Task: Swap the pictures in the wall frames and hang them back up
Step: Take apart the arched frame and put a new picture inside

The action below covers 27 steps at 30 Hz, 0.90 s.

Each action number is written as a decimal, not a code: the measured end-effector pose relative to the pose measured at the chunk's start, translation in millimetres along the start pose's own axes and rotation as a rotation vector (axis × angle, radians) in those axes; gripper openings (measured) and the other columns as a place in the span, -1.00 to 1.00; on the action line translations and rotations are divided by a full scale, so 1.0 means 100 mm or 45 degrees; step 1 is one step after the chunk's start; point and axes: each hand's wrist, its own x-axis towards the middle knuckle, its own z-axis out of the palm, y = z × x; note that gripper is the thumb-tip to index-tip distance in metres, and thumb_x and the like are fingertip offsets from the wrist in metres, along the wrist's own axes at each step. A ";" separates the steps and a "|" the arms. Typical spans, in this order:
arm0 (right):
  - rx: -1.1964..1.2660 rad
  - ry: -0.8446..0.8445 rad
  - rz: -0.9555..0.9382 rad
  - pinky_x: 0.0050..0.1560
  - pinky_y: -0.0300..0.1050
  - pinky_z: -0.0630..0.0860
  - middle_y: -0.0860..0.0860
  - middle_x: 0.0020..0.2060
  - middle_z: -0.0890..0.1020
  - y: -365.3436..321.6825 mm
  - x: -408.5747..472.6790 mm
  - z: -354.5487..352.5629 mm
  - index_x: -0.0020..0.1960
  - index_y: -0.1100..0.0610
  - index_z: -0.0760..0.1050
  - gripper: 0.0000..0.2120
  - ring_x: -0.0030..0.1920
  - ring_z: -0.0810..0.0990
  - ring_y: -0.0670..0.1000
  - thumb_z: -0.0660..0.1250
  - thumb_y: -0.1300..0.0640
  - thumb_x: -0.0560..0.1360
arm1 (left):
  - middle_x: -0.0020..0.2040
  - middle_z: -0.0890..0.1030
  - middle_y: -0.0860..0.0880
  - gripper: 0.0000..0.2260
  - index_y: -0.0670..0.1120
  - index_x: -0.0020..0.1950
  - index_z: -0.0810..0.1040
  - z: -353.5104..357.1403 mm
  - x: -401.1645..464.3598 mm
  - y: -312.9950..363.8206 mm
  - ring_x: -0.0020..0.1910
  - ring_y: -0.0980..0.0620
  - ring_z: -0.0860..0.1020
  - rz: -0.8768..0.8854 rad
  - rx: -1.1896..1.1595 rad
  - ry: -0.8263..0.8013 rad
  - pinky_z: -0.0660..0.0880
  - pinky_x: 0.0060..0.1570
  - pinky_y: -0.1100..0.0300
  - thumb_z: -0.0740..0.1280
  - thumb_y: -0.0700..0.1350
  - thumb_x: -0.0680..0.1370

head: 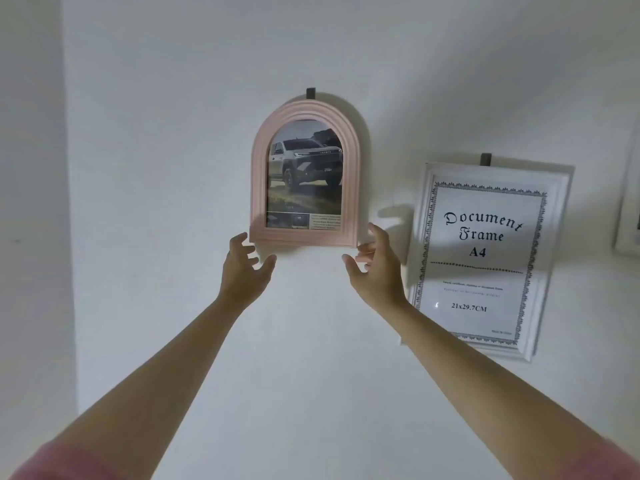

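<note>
A pink arched frame (260, 157) hangs on the white wall from a dark hook (311, 93). It holds a picture of a grey pickup truck (304, 164). My left hand (244, 268) is just below the frame's lower left corner, fingers spread, its fingertips at or just under the corner. At the lower right corner is my right hand (375, 266), also spread, its fingertips close to or touching the corner. To the right, a white rectangular frame (554, 188) hangs tilted from a second hook (486, 159) and shows a "Document Frame A4" sheet (481, 258).
The edge of another white frame (628, 209) shows at the far right. A wall corner (67, 202) runs down the left side. Bare wall lies below and to the left of the pink frame.
</note>
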 end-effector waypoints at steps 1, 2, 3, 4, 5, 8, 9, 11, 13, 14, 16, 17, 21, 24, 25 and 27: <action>0.020 0.000 -0.009 -0.12 -0.20 0.51 0.03 -0.13 0.53 -0.01 0.03 0.00 0.40 0.12 0.26 -0.35 -0.16 0.57 0.01 0.47 0.15 0.39 | 0.25 0.48 -0.10 -0.40 -0.09 0.42 0.17 0.00 0.04 0.00 0.12 -0.03 0.54 -0.016 -0.043 0.000 0.47 -0.01 0.13 0.38 -0.07 0.48; 0.014 0.010 -0.028 -0.13 -0.25 0.48 0.02 -0.13 0.54 0.00 0.06 0.01 0.41 0.11 0.26 -0.33 -0.17 0.56 0.00 0.48 0.15 0.39 | 0.26 0.48 -0.09 -0.40 -0.08 0.43 0.16 0.01 0.07 0.00 0.16 -0.03 0.54 -0.024 -0.077 0.009 0.49 0.02 0.13 0.38 -0.07 0.48; 0.009 0.009 -0.045 -0.14 -0.31 0.45 0.03 -0.14 0.54 0.01 0.08 0.02 0.42 0.11 0.26 -0.32 -0.18 0.55 -0.01 0.48 0.15 0.38 | 0.25 0.49 -0.09 -0.41 -0.06 0.43 0.17 0.01 0.09 0.00 0.17 -0.03 0.54 -0.033 -0.099 0.021 0.49 0.02 0.13 0.37 -0.08 0.49; -0.006 0.014 -0.069 -0.16 -0.37 0.42 0.04 -0.14 0.55 0.03 0.11 0.04 0.42 0.11 0.26 -0.31 -0.18 0.54 -0.02 0.49 0.15 0.38 | 0.24 0.50 -0.09 -0.42 -0.06 0.43 0.17 0.02 0.11 -0.01 0.17 -0.02 0.54 -0.047 -0.118 0.040 0.49 0.01 0.15 0.37 -0.09 0.49; -0.015 0.014 -0.095 -0.18 -0.43 0.38 0.04 -0.15 0.55 0.04 0.14 0.05 0.43 0.11 0.27 -0.30 -0.19 0.53 -0.02 0.49 0.15 0.38 | 0.23 0.51 -0.08 -0.43 -0.05 0.43 0.18 0.03 0.14 -0.03 0.16 -0.01 0.54 -0.055 -0.140 0.057 0.48 -0.01 0.16 0.36 -0.09 0.49; -0.059 0.005 -0.167 -0.24 -0.48 0.35 0.06 -0.16 0.53 0.04 0.21 0.08 0.43 0.12 0.28 -0.31 -0.20 0.50 -0.02 0.50 0.16 0.37 | 0.23 0.50 -0.08 -0.40 -0.02 0.45 0.17 0.03 0.21 -0.09 0.12 0.02 0.54 -0.041 -0.159 0.061 0.53 0.02 0.08 0.37 -0.09 0.49; -0.070 -0.003 -0.174 -0.25 -0.46 0.34 0.05 -0.17 0.53 0.03 0.22 0.08 0.43 0.11 0.29 -0.31 -0.20 0.49 -0.02 0.49 0.16 0.37 | 0.23 0.49 -0.09 -0.39 -0.02 0.46 0.18 0.03 0.23 -0.12 0.11 0.02 0.54 -0.039 -0.157 0.050 0.54 0.06 0.04 0.38 -0.08 0.48; -0.075 -0.010 -0.179 -0.24 -0.43 0.34 0.05 -0.17 0.54 0.03 0.24 0.10 0.44 0.10 0.28 -0.31 -0.21 0.49 0.00 0.49 0.17 0.38 | 0.21 0.50 -0.10 -0.42 -0.03 0.44 0.24 0.03 0.28 -0.16 0.10 -0.01 0.55 -0.022 -0.166 0.043 0.54 0.11 0.03 0.39 -0.09 0.48; -0.072 -0.013 -0.159 -0.22 -0.44 0.35 0.07 -0.15 0.55 0.04 0.26 0.12 0.45 0.10 0.26 -0.30 -0.22 0.49 -0.01 0.48 0.17 0.38 | 0.17 0.53 -0.10 -0.50 -0.04 0.39 0.33 0.03 0.31 -0.15 0.06 -0.01 0.56 -0.009 -0.196 0.059 0.53 0.05 0.12 0.39 -0.11 0.48; -0.068 -0.013 -0.149 -0.21 -0.45 0.36 0.08 -0.15 0.55 0.05 0.26 0.13 0.45 0.10 0.26 -0.30 -0.23 0.50 -0.02 0.47 0.17 0.39 | 0.14 0.55 -0.10 -0.53 -0.03 0.36 0.36 0.03 0.33 -0.14 0.03 0.00 0.56 -0.018 -0.213 0.075 0.52 -0.02 0.18 0.38 -0.11 0.48; -0.051 -0.012 -0.144 -0.20 -0.46 0.37 0.09 -0.16 0.55 0.05 0.27 0.14 0.46 0.10 0.25 -0.29 -0.24 0.50 -0.02 0.47 0.18 0.39 | 0.11 0.56 -0.10 -0.58 -0.03 0.32 0.40 0.04 0.35 -0.13 -0.03 0.03 0.56 -0.035 -0.243 0.099 0.48 -0.12 0.27 0.38 -0.13 0.48; -0.043 -0.010 -0.147 -0.21 -0.46 0.37 0.09 -0.17 0.55 0.05 0.27 0.14 0.46 0.10 0.26 -0.29 -0.24 0.50 -0.01 0.48 0.18 0.38 | 0.12 0.55 -0.09 -0.59 -0.03 0.31 0.40 0.04 0.36 -0.13 -0.03 0.04 0.56 -0.040 -0.257 0.111 0.47 -0.14 0.30 0.38 -0.14 0.48; -0.013 -0.015 -0.166 -0.26 -0.48 0.36 0.11 -0.18 0.55 0.02 0.28 0.11 0.45 0.13 0.27 -0.28 -0.24 0.51 0.03 0.49 0.22 0.37 | 0.19 0.52 -0.07 -0.62 -0.07 0.27 0.41 0.05 0.38 -0.14 0.03 0.00 0.59 -0.011 -0.280 0.154 0.46 -0.09 0.31 0.38 -0.19 0.47; 0.032 -0.027 -0.162 -0.23 -0.47 0.40 0.13 -0.14 0.55 -0.05 0.29 0.04 0.44 0.14 0.27 -0.29 -0.24 0.52 0.04 0.49 0.24 0.37 | 0.15 0.54 -0.03 -0.61 -0.03 0.27 0.41 -0.01 0.34 -0.07 0.04 -0.01 0.59 0.044 -0.277 0.164 0.45 -0.17 0.34 0.39 -0.19 0.47; 0.048 -0.031 -0.161 -0.22 -0.46 0.41 0.13 -0.13 0.55 -0.08 0.29 0.01 0.44 0.13 0.27 -0.29 -0.24 0.52 0.04 0.49 0.24 0.37 | 0.13 0.54 -0.01 -0.58 -0.01 0.29 0.39 -0.04 0.32 -0.03 0.03 0.00 0.58 0.060 -0.279 0.161 0.45 -0.20 0.35 0.40 -0.18 0.46; 0.067 -0.048 -0.150 -0.25 -0.43 0.44 0.07 -0.09 0.54 -0.18 0.27 -0.08 0.43 0.08 0.27 -0.29 -0.22 0.51 0.03 0.50 0.24 0.36 | 0.12 0.53 0.01 -0.51 0.04 0.34 0.36 -0.12 0.25 0.06 -0.01 0.03 0.57 0.108 -0.267 0.136 0.46 -0.19 0.36 0.42 -0.16 0.46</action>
